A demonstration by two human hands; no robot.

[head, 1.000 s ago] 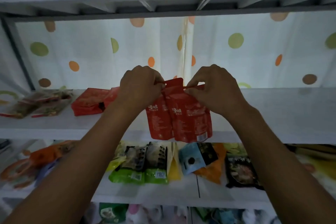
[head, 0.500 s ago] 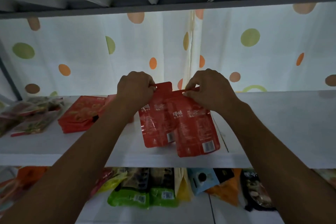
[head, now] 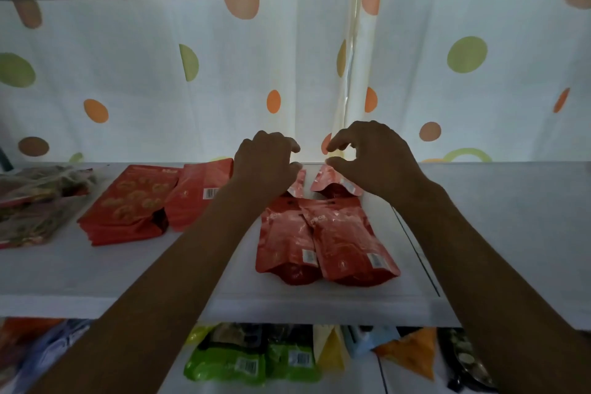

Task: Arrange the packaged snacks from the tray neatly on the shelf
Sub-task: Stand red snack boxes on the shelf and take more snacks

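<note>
Pouches, red (head: 326,240): two flat, side by side at mid-shelf (head: 479,233), two more behind them. I have my left hand (head: 265,166) and right hand (head: 377,157) over the rear pair, fingers loosely curled, gripping nothing, I judge to square the row. Red packs (head: 128,205) stacked leftward.

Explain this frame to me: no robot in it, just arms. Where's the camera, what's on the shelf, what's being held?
There is no machine: a person wears one wide-angle camera on the head, looking forward and down. The left hand and right hand hover, fingers curled, above the white shelf. Neither appears to grip anything. Two red pouches lie flat side by side below them, with two more red pouch tops just behind. A red packet stack sits further left. A dotted curtain hangs behind.
</note>
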